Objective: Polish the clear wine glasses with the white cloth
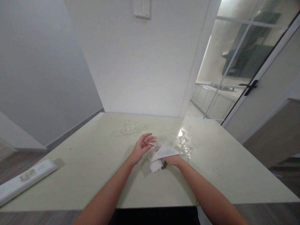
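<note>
My left hand (142,146) hovers over the middle of the pale table (93,175), fingers curled around a small clear glass (153,146) that is hard to make out. My right hand (172,160) is mostly hidden under a white cloth (160,156), which it grips and presses against the glass. Both forearms reach in from the near edge.
A group of clear glasses (128,128) stands at the far middle of the table and another group of glasses (186,142) to the right of my hands. A long white box (25,179) lies at the table's left edge. A glass door (234,62) stands at the right.
</note>
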A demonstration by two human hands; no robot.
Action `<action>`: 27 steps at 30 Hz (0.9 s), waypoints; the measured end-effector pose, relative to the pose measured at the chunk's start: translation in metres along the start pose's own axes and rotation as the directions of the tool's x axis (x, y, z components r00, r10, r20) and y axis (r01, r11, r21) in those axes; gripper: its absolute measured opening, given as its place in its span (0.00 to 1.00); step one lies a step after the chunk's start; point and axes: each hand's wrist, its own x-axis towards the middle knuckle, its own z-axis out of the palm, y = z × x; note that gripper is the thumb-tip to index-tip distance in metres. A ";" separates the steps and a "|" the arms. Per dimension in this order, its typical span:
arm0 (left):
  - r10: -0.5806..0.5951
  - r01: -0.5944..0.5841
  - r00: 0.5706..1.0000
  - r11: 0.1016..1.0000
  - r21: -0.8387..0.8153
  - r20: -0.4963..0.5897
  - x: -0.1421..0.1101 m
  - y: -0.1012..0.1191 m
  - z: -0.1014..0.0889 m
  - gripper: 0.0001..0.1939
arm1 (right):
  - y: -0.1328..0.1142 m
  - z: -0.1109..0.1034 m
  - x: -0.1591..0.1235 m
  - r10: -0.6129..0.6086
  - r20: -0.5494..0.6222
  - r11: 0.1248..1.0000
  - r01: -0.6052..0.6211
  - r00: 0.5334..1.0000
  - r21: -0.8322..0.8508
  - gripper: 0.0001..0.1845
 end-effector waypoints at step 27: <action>-0.083 0.087 0.995 0.994 0.071 -0.062 -0.002 -0.001 0.001 0.29 | 0.004 0.001 0.002 0.180 0.050 0.956 -0.187 0.982 0.226 0.13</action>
